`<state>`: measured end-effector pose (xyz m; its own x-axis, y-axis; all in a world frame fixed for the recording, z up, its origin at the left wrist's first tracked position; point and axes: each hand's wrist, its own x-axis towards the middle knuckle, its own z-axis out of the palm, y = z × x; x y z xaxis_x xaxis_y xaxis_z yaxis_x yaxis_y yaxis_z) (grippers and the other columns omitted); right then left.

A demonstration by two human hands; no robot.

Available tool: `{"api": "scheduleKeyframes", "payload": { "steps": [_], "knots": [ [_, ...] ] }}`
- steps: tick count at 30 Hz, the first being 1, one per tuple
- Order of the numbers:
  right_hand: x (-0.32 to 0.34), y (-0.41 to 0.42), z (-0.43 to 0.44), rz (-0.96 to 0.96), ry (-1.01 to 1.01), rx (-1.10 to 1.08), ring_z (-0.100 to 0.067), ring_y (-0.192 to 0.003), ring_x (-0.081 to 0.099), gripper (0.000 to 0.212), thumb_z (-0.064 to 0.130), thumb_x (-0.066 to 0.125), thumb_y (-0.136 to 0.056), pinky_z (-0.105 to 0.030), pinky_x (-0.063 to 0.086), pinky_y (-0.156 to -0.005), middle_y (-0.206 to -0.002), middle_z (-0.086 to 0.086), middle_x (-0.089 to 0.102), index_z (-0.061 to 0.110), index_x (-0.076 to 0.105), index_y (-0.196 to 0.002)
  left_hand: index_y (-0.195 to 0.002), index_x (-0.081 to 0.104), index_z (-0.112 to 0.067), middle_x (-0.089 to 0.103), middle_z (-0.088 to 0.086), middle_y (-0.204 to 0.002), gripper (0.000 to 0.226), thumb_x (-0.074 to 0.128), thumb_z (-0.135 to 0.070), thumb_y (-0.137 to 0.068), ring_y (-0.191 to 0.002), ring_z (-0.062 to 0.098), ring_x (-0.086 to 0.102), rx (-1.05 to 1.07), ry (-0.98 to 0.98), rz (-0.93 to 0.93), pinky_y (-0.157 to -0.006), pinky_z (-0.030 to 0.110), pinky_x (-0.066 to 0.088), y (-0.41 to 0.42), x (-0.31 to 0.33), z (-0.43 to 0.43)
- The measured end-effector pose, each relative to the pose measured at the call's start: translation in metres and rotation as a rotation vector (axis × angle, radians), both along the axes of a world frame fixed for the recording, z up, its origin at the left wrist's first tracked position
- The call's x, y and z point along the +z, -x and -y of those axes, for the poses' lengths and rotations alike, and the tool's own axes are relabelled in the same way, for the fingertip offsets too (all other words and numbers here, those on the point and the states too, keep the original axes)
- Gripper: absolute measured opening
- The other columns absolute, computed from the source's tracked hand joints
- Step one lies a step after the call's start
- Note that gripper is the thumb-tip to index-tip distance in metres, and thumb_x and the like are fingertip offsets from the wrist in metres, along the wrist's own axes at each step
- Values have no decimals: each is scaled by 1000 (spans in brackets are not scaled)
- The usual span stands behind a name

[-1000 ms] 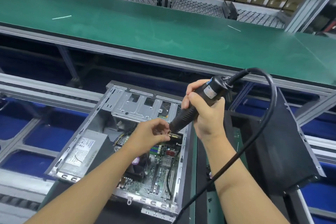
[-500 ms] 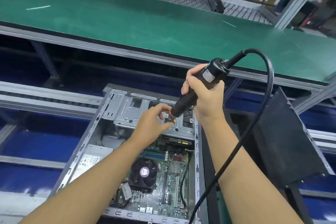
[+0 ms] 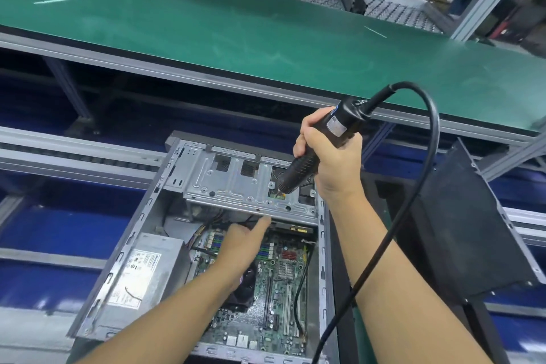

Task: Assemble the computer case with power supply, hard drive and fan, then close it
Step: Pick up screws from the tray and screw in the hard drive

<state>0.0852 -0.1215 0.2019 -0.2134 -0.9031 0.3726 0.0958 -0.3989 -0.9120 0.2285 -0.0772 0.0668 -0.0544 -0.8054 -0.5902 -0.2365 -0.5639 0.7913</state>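
We read this as the drive-fastening step. The right hand [image 3: 328, 162] has its fingers clamped round the black electric screwdriver [image 3: 334, 133], which is tilted down-left. Its bit tip sits on the right part of the drive cage [image 3: 236, 183], at the far end of the computer case [image 3: 118, 263]. A bit of green board shows through the cage opening at the tip. That's prob. the hard drive, seated under the cage.

The PSU [image 3: 147, 269] lies in the case's near-left corner, w/ the motherboard [image 3: 283, 289] to its right. The black side panel [image 3: 461, 230] leans well apart on the right, so closing isn't done yet.

The left hand [image 3: 242, 242] reaches inside the case, thumb pointing at the cage's near edge. Its fingers go under the cage, so we can't tell if they're apart or gripping anything.

Next move, as we judge it: bit square on the screw, straight pressure down, left hand bracing the cage from below. After that come any other screws, then the panel.

Hard to make out:
- The screw itself is too small to see.
- The fan [image 3: 249, 289] is mostly hidden under the left wrist.
- The cord [image 3: 435, 127] and the case's near end are cut off at the near edge.
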Motion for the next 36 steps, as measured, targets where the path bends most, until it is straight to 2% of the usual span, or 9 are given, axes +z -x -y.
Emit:
{"api": "scheduleKeyframes", "payload": {
  "steps": [4,8,11,16,18,22,26,32,36],
  "knots": [
    [-3,2,0,8,-3,-3,-27,-58,52,16,8,63,-82,-43,47,-66,-69,-3,60,23,66,-87,-144,33,0,62,13,-119,94,76,-52,-78,-110,23,62,49,-200,-419,-111,41,42,9,-1,10],
    [-8,3,2,-12,-3,-16,-27,-59,53,16,9,63,-82,-43,49,-67,-70,-1,61,25,67,-86,-126,45,-2,66,19,-109,67,83,-26,-75,-92,18,61,199,-246,-563,-112,46,40,21,0,19],
    [-12,4,4,-15,2,-15,-26,-59,53,20,9,62,-83,-41,49,-67,-70,2,61,27,68,-85,-151,15,-2,47,26,-128,97,81,-12,-81,-109,24,53,279,-258,-645,-106,45,46,29,-7,25],
    [-16,5,7,-35,2,-23,-26,-59,53,22,8,62,-84,-41,49,-67,-68,3,61,29,68,-83,-95,42,-7,60,16,-101,37,78,-6,-82,-86,20,71,310,-242,-603,-72,30,57,34,-17,28],
    [-17,5,8,-34,1,-26,-26,-59,54,22,8,62,-84,-42,49,-66,-68,2,61,30,68,-83,-84,41,-13,62,12,-93,37,76,-4,-83,-69,14,73,323,-223,-590,-66,27,58,36,-17,28],
    [-18,7,10,-36,-8,-22,-27,-61,54,22,8,62,-84,-44,50,-68,-67,2,61,29,68,-84,-91,46,-5,71,15,-88,31,76,-4,-83,-69,15,74,318,-209,-595,-85,35,58,36,-21,30],
    [-20,6,12,-34,-16,-19,-28,-60,53,22,7,61,-84,-44,50,-68,-67,2,60,29,67,-84,-100,50,3,75,6,-69,30,75,-1,-83,-67,12,73,320,-205,-616,-63,23,57,35,-22,32],
    [-21,7,13,-22,-20,-14,-26,-60,53,23,7,62,-83,-44,50,-68,-70,2,62,29,67,-84,-103,49,2,70,15,-91,37,78,-3,-81,-78,17,71,339,-202,-598,-89,34,56,33,-24,31],
    [-23,5,13,-14,-31,5,-27,-60,54,22,7,62,-84,-43,50,-69,-70,1,61,28,67,-85,-98,48,-1,73,9,-76,35,78,-2,-80,-65,12,72,346,-195,-611,-75,29,56,34,-24,32]
  ]
}}
